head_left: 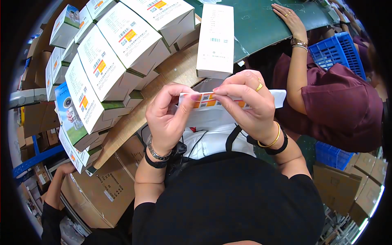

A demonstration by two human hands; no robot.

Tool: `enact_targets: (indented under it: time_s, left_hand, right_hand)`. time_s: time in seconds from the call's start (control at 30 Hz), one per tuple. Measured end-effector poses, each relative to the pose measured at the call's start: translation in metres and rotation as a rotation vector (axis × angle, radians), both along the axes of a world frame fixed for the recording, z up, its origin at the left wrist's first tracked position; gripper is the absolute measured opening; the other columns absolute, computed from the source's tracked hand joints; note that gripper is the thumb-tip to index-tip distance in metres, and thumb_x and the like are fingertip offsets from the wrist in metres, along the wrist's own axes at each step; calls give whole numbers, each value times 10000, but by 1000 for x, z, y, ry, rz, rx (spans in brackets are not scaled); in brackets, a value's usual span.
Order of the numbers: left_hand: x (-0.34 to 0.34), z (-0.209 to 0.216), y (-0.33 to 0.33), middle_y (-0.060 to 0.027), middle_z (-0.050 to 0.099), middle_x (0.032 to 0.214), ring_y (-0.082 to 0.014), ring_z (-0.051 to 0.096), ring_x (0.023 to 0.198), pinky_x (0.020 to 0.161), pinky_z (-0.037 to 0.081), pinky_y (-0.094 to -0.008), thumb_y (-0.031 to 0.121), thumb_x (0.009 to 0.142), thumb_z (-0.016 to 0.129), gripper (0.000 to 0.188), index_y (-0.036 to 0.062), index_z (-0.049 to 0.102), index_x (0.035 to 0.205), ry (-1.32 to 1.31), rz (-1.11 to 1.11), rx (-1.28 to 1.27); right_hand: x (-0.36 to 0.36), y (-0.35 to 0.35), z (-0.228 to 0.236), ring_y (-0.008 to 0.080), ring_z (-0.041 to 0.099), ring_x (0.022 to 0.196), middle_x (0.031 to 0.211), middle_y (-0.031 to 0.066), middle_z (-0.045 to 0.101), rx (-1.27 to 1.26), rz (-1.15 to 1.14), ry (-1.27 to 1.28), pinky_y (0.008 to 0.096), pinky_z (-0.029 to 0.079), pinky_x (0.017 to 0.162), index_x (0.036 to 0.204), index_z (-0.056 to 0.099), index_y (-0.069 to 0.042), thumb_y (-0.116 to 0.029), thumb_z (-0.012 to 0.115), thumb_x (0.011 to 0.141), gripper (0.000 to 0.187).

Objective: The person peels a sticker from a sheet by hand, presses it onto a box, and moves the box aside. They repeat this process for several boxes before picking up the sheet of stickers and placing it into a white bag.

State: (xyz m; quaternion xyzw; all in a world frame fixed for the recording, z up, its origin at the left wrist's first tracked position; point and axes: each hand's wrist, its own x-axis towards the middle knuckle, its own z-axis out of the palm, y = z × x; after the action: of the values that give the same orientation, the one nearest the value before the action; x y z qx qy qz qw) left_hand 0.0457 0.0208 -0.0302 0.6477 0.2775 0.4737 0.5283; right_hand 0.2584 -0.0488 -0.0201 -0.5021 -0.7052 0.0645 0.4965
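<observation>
Between my two hands a white sheet of labels [209, 103] is stretched, with rows of small orange-and-white stickers bearing square codes. My left hand [169, 116] pinches its left end, thumb on the front. My right hand [250, 105] pinches at the sheet's upper edge, thumb and forefinger together; whether a loose sticker is between them is too small to tell. The sheet's right end sticks out beyond my right hand. Just past my hands stands a tall white carton [215, 38] with printed text and a barcode on its face.
Stacked white cartons [100, 69] with orange labels fill the left of the table, along its brown edge [126, 126]. A co-worker's hand [292, 20] rests on the green tabletop [261, 24] at right. Another person's arm [55, 190] reaches in lower left beside a large brown box [98, 200]. A blue crate [339, 53] stands right.
</observation>
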Motion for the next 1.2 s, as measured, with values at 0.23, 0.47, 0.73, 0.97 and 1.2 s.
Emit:
enact_targets:
  time_s: [0.23,0.47,0.73,0.97,1.2]
  left_hand:
    - [-4,1,-2,-63,769,1019,-75,694,919,806,553,-237,24,1053,763,96,-47,716,1097,23,-22,-111]
    - [0,-1,-1,-106,771,1113,-96,701,981,879,556,-254,22,1046,765,57,-21,733,1067,-32,-4,-179]
    - [19,-2,32,-189,744,1396,-354,683,1344,1088,557,-432,38,966,806,72,24,737,981,331,24,591]
    - [23,-7,17,-185,737,1414,-429,661,1361,1115,555,-486,66,897,856,148,34,730,967,401,9,618]
    - [23,-7,18,-147,751,1309,-395,694,1290,1078,590,-476,90,844,899,225,42,729,984,420,53,758]
  right_hand:
    - [2,2,-5,235,698,967,987,55,739,110,-20,-131,411,541,924,1058,799,-71,45,904,779,320]
    - [1,4,-3,266,709,1113,1231,136,719,106,52,-51,469,533,1075,1067,771,-33,41,886,807,294]
    - [29,35,-1,203,655,1265,1449,197,643,-44,-58,246,399,526,1120,1130,687,41,36,703,1045,86]
    - [28,29,0,176,595,1355,1487,196,632,-310,157,561,321,518,1111,1167,669,59,26,640,1094,86]
    - [57,46,23,263,578,1423,1483,186,658,-352,126,300,406,450,1191,1067,736,10,-87,755,1042,102]
